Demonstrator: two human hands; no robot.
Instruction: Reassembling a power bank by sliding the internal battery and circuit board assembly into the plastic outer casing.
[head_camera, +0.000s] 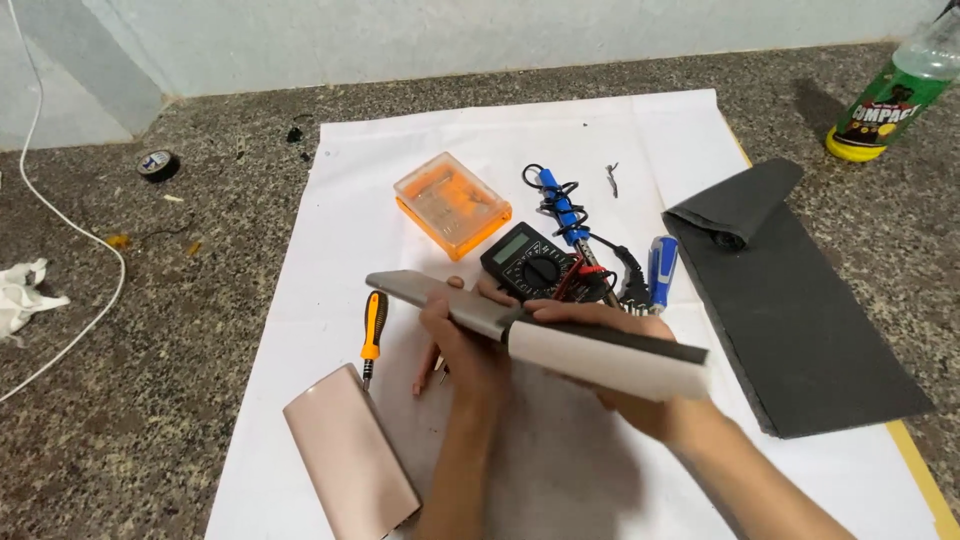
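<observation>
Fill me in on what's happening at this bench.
A person holds a long flat device above a white paper sheet with both hands: the left hand wraps the grey inner part, the right hand holds the white outer shell. A beige casing lies at lower left, beside an orange-handled screwdriver. Behind the hands sit a black multimeter, a blue soldering iron and an orange plastic box. A dark mat lies to the right.
</observation>
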